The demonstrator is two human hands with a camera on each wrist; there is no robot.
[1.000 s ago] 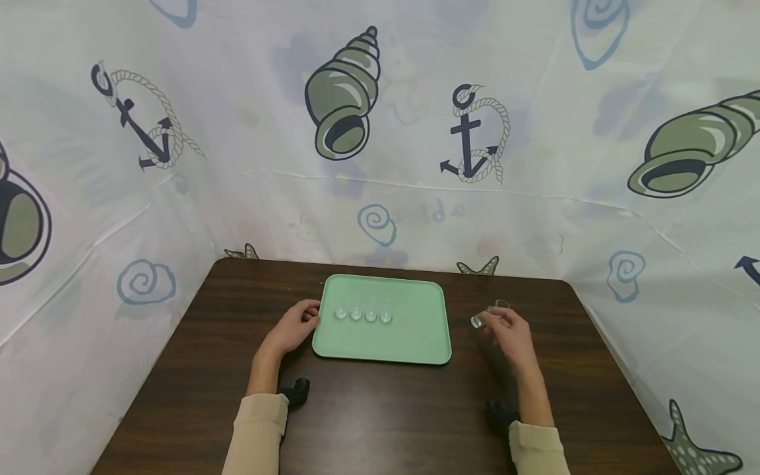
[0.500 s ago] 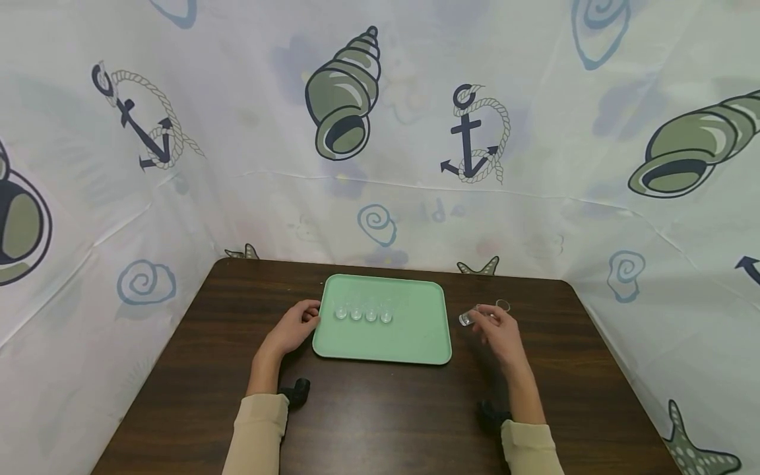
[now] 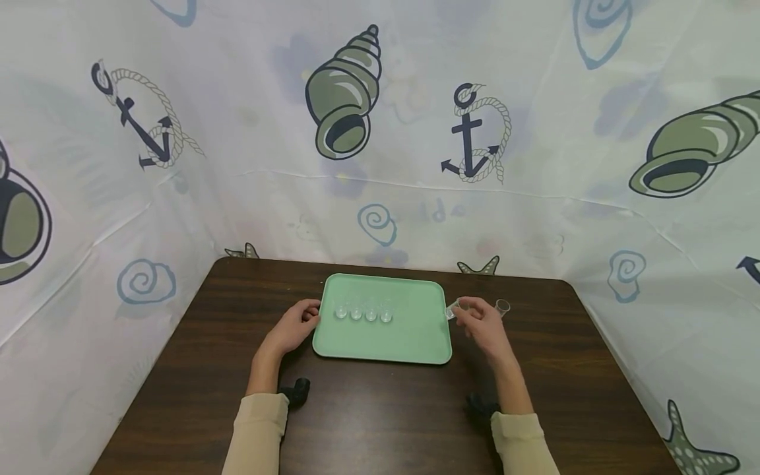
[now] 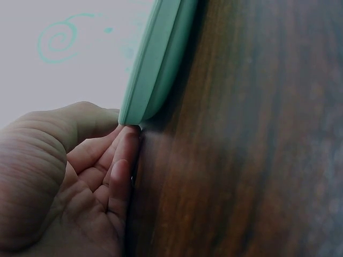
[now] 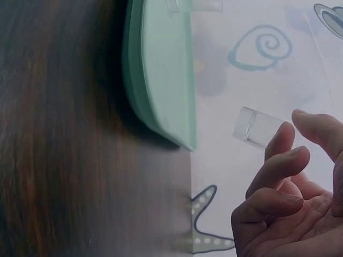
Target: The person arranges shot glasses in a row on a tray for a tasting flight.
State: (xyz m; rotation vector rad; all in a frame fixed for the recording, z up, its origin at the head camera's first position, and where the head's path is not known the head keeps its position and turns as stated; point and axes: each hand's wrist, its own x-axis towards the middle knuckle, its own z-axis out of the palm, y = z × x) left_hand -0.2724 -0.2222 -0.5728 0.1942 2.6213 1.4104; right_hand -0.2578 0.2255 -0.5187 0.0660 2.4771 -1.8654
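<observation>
A small clear shot glass [image 3: 452, 311] is pinched between the thumb and fingertips of my right hand [image 3: 483, 328], tilted, at the right edge of the green tray [image 3: 415, 343]. In the right wrist view the held glass [image 5: 258, 128] has its thick base pointing away from the fingers. My left hand [image 3: 293, 326] holds the tray's left edge; in the left wrist view its thumb meets the rim [image 4: 153, 64] and curled fingers lie against the edge. On the tray several clear shot glasses [image 3: 371, 315] stand in a row, left of the middle.
Another clear glass [image 3: 503, 307] stands on the dark wooden table [image 3: 386, 415] just behind my right hand. A patterned cloth [image 3: 415, 132] hangs around the table's back and sides.
My right hand has moved left with the shot glass, from the table right of the tray to the tray's edge. The left hand and the tray have stayed in place.
</observation>
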